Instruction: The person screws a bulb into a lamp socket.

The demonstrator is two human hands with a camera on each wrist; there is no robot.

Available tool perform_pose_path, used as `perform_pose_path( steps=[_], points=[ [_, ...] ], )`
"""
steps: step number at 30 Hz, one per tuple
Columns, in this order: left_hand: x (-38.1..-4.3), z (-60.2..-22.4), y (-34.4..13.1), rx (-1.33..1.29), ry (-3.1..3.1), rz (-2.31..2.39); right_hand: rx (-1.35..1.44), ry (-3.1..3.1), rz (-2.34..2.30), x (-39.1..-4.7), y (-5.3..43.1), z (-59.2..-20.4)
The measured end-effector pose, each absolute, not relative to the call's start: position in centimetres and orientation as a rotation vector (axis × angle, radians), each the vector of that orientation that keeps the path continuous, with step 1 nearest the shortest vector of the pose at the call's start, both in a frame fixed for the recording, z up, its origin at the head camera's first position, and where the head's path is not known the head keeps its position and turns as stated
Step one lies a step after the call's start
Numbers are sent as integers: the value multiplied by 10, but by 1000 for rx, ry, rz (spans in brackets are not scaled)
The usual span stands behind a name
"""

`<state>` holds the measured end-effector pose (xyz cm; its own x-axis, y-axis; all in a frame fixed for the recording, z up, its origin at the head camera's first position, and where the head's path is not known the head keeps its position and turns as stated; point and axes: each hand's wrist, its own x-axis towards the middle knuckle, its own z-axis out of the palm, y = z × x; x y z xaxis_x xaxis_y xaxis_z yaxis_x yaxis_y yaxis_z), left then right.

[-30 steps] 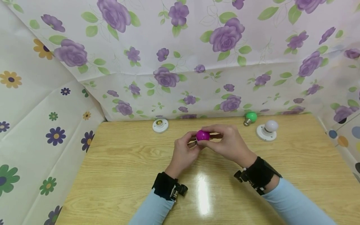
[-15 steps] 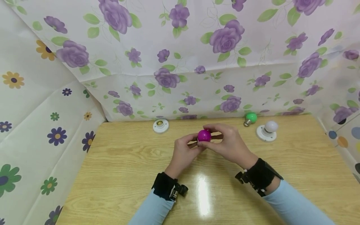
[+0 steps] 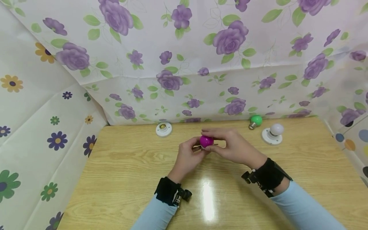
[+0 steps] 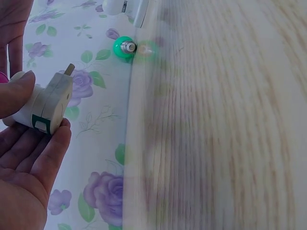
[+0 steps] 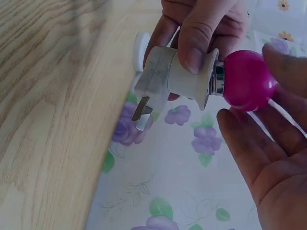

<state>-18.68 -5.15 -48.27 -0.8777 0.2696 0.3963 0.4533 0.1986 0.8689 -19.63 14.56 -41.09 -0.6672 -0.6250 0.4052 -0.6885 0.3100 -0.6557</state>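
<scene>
In the head view, my left hand point(image 3: 188, 156) grips a white plug-in lamp socket point(image 5: 180, 72), its thumb lying along the barrel. Two flat metal prongs point(image 5: 143, 114) stick out of the socket's plug end. A magenta light bulb point(image 3: 206, 141) sits at the socket's other end, with a strip of its metal base point(image 5: 218, 79) showing at the collar. My right hand point(image 3: 234, 145) has thumb and fingers about the bulb's glass, fingers fairly straight; how firmly they press cannot be told. The left wrist view shows the socket point(image 4: 43, 103), but barely any of the bulb.
A round white lamp holder point(image 3: 164, 129) stands at the table's back edge, left of my hands. To the right lie a green bulb point(image 3: 256, 121) and a white bulb point(image 3: 277, 129) mounted on a round base point(image 3: 270, 138). Flowered sheets point(image 3: 172, 105) wall the wooden table point(image 3: 129, 179).
My right fingers shift over the bulb and look straighter than before, the wrist moving slightly right and down. The bulb moves slightly right, then back left. My left hand keeps its hold on the socket.
</scene>
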Motion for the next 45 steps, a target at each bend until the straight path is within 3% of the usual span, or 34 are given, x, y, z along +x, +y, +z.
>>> perform_pose_path(
  steps=[5,12,34,45],
  points=[
    [-186,-482,-51,-702,-2317,-1739,1228,-2484,1320,-195,144,-412],
    [-168,-445,-48,-694,-2293,-1734,1176,-2452,1378,-192,140,-412],
    [-168,-444,-45,-623,-2293,-1720,940,-2450,1316,-189,138,-418],
    [-169,-447,-48,-707,-2277,-1737,1233,-2462,1170,-196,147,-413]
  ],
)
